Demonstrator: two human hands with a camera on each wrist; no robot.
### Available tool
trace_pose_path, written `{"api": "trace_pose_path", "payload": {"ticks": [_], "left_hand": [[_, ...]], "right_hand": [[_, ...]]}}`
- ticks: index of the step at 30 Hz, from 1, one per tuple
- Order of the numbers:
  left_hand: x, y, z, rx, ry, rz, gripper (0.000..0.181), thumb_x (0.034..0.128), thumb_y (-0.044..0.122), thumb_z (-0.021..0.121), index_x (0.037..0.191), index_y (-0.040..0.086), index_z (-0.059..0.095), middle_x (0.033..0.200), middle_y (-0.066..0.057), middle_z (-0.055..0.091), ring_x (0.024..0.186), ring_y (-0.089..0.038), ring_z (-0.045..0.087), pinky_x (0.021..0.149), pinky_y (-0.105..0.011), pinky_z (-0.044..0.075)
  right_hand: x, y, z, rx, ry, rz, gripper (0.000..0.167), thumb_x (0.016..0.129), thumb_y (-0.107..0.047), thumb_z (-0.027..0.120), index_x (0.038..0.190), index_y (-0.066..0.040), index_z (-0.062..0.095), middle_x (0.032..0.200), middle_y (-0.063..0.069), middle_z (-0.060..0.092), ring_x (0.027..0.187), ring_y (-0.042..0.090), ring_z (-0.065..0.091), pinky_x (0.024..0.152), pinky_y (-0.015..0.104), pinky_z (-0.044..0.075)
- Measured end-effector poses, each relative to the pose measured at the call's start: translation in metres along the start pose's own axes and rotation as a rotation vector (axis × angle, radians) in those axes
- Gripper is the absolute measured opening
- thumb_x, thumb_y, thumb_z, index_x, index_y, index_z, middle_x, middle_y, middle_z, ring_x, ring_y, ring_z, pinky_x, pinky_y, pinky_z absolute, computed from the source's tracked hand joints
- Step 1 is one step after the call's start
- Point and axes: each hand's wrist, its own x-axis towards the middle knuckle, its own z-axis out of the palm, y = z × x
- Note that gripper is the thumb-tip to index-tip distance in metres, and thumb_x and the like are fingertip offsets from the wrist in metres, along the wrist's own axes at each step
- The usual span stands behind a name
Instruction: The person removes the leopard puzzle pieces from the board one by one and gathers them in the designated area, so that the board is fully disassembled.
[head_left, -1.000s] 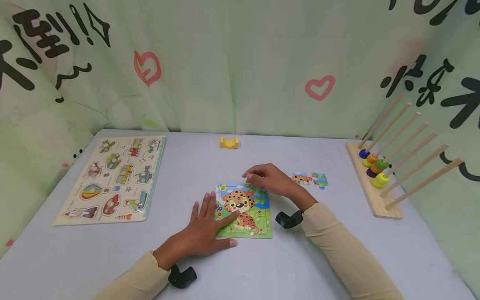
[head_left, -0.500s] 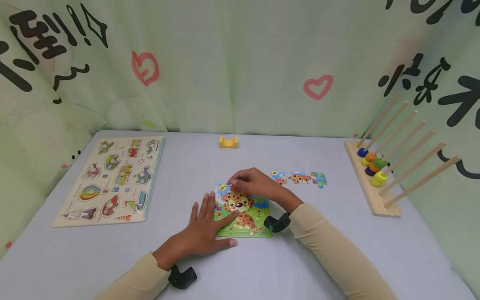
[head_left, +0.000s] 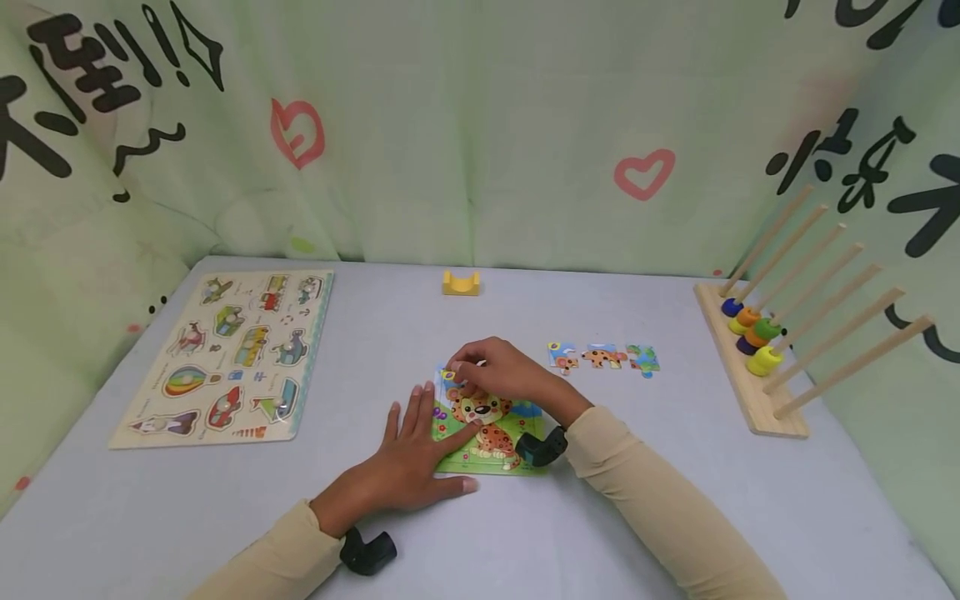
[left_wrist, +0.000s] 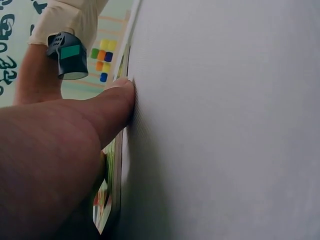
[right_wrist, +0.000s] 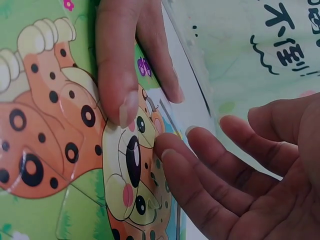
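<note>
A leopard puzzle board (head_left: 468, 463) lies flat on the table. My left hand (head_left: 411, 471) is spread beside and over its left side; in the right wrist view, a finger of that hand (right_wrist: 117, 65) rests on the leopard's face (right_wrist: 120, 165). My right hand (head_left: 502, 371) is over the board's upper left part, covering some of it. Seen from the right wrist, its loosely bent fingers (right_wrist: 200, 185) touch the board near the leopard's head, the thumb stands apart, and no piece shows between them. The left wrist view shows the left thumb (left_wrist: 120, 102) at the board's edge.
Three puzzle pieces lie right of the board: one (head_left: 562, 354), a spotted one (head_left: 602, 357) and a green-blue one (head_left: 643, 358). A picture board (head_left: 247, 387) is at the left, a yellow block (head_left: 461, 283) at the back, and a wooden peg rack (head_left: 742, 367) with coloured beads at the right.
My right hand has moved left from the board's upper right to its upper left part, uncovering the leftmost loose piece. My left hand has stayed in place on the board.
</note>
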Motion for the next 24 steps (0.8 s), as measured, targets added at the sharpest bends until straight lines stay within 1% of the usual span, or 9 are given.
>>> {"api": "trace_pose_path", "payload": {"ticks": [3,6,8,12,15,18,21,24], "left_hand": [[0.0002,0.0003,-0.0007,-0.001,-0.009,-0.010,0.072,0.0886,0.066,0.053,0.151,0.035,0.034,0.158,-0.025,-0.014,0.143,-0.041,-0.018,0.108,-0.064,-0.007],[0.0000,0.0007,-0.0011,-0.013,-0.014,-0.015,0.072,0.0886,0.065,0.054,0.151,0.035,0.034,0.158,-0.024,-0.014,0.142,-0.041,-0.019,0.108,-0.063,-0.009],[0.0001,0.0007,-0.0011,-0.013,-0.020,-0.016,0.073,0.0886,0.065,0.054,0.152,0.036,0.034,0.158,-0.024,-0.014,0.142,-0.040,-0.020,0.108,-0.063,-0.010],[-0.0002,0.0009,-0.0013,-0.012,-0.021,-0.011,0.073,0.0882,0.066,0.054,0.152,0.036,0.033,0.158,-0.023,-0.014,0.142,-0.040,-0.020,0.108,-0.063,-0.010],[-0.0002,0.0007,-0.0011,-0.014,-0.023,-0.008,0.072,0.0887,0.065,0.054,0.152,0.036,0.034,0.158,-0.023,-0.014,0.142,-0.040,-0.020,0.108,-0.063,-0.010],[-0.0004,0.0007,-0.0021,-0.017,-0.021,-0.006,0.072,0.0892,0.065,0.054,0.152,0.035,0.034,0.158,-0.023,-0.015,0.143,-0.039,-0.019,0.108,-0.063,-0.009],[-0.0005,0.0011,-0.0030,-0.017,-0.021,-0.006,0.071,0.0893,0.065,0.053,0.151,0.035,0.035,0.158,-0.023,-0.014,0.143,-0.039,-0.019,0.108,-0.063,-0.009],[-0.0007,0.0016,-0.0035,-0.019,-0.024,-0.007,0.072,0.0893,0.064,0.054,0.151,0.035,0.035,0.158,-0.022,-0.014,0.142,-0.040,-0.020,0.108,-0.063,-0.009]], "right_hand": [[0.0021,0.0023,0.0004,0.015,-0.007,0.005,0.027,0.103,-0.020,0.051,0.116,0.000,0.065,0.092,0.011,0.067,0.077,0.023,0.068,0.068,0.033,0.056],[0.0037,0.0033,0.0010,0.003,-0.015,-0.002,0.026,0.102,-0.019,0.051,0.114,0.000,0.066,0.089,0.010,0.068,0.074,0.022,0.067,0.067,0.033,0.055],[0.0048,0.0042,0.0018,-0.024,-0.022,-0.005,0.025,0.102,-0.017,0.052,0.114,-0.001,0.067,0.089,0.008,0.069,0.073,0.020,0.066,0.067,0.032,0.054],[0.0070,0.0047,0.0038,-0.080,-0.041,-0.014,0.023,0.099,-0.013,0.055,0.114,-0.002,0.067,0.090,0.003,0.070,0.077,0.015,0.064,0.072,0.029,0.051],[0.0078,0.0046,0.0051,-0.080,-0.056,-0.018,0.024,0.097,-0.010,0.055,0.117,-0.002,0.065,0.091,0.003,0.072,0.082,0.014,0.066,0.074,0.028,0.050],[0.0091,0.0051,0.0056,-0.077,-0.064,-0.021,0.026,0.096,-0.008,0.055,0.119,-0.002,0.064,0.090,0.003,0.072,0.081,0.014,0.066,0.073,0.029,0.050],[0.0098,0.0059,0.0061,-0.093,-0.076,-0.039,0.025,0.095,-0.008,0.057,0.118,-0.003,0.065,0.090,0.002,0.071,0.080,0.013,0.063,0.074,0.028,0.049],[0.0089,0.0060,0.0065,-0.083,-0.116,-0.062,0.023,0.095,-0.008,0.060,0.116,-0.002,0.067,0.094,0.002,0.069,0.084,0.013,0.062,0.078,0.027,0.050]]}}
